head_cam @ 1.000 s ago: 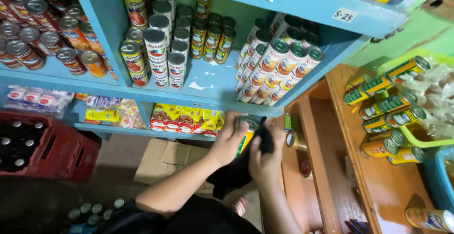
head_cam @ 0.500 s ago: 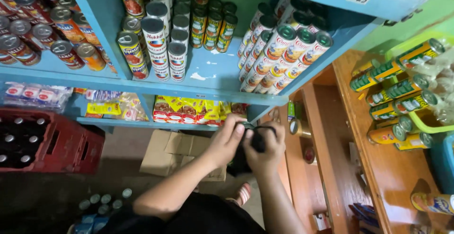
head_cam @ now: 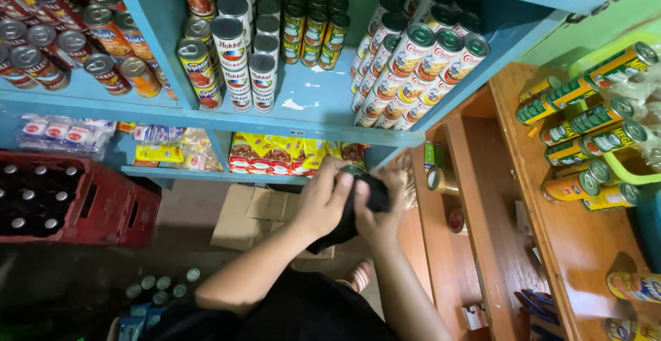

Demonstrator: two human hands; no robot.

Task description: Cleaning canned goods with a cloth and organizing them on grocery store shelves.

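- Blue painted wooden shelf unit [head_cam: 323, 124] stacked with tin cans.
- Below its lower edge, left hand [head_cam: 323, 200], fingers curled over black cloth [head_cam: 351, 217].
- Beside it, right hand [head_cam: 379, 210], fingers pressed together, gripping same cloth around small dark-topped can [head_cam: 354, 171].

Small grocery shop — canned goods [head_cam: 231, 58] on blue shelves [head_cam: 323, 107].

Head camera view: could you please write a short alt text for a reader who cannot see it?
Seen from above, a person's left hand and right hand together hold a can wrapped in a black cloth, in front of blue shelves packed with rows of cans. A red bottle crate stands on the floor at left; a wooden counter at right carries more cans.
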